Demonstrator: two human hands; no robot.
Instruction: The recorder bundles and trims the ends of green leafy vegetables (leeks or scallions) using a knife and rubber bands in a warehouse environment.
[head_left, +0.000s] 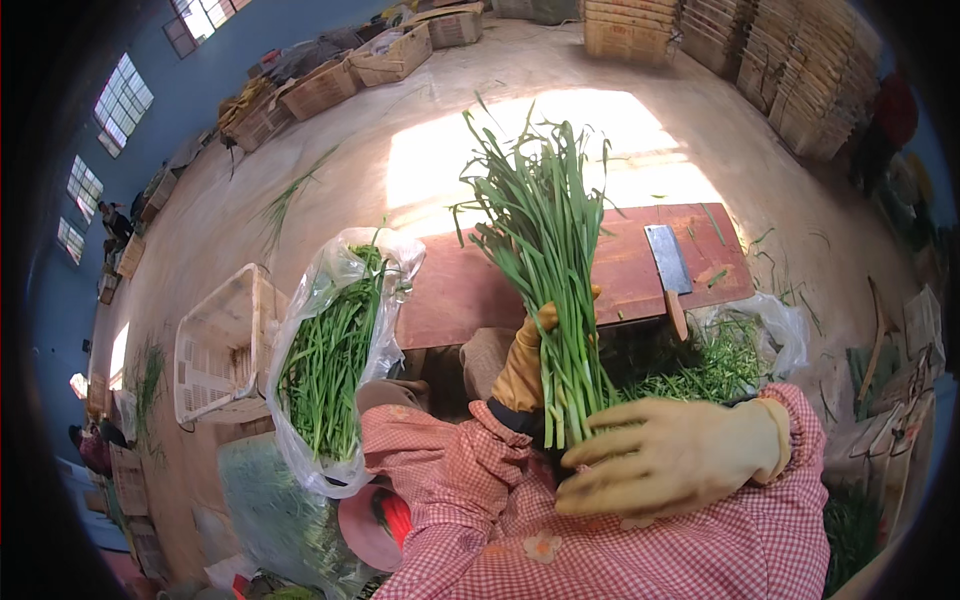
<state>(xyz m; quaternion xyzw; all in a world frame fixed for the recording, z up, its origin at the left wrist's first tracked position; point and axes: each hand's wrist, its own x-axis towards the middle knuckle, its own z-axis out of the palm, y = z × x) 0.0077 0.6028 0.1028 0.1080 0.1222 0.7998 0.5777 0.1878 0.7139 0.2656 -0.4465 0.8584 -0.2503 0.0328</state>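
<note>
My left hand (523, 358), in an orange-brown rubber glove, grips a bunch of long green leafy stalks (559, 247), probably Chinese chives. The leaves point away from me, and the pale cut ends sit close to my body. My right hand (664, 450), in a pale yellow rubber glove, is by those cut ends with its fingers extended and holds nothing. Whether it touches the stalks I cannot tell. Beyond the bunch lies a reddish wooden board (465, 285). A cleaver (668, 259) rests on its right part, its wooden handle towards me.
At left, a clear plastic bag (307, 457) holds more green stalks (330, 375), beside a white plastic crate (225, 360). Chopped green trimmings (705, 367) fill another bag at right. A pink basin (367, 525) stands near my left side. Stacked crates (802, 82) line the far right.
</note>
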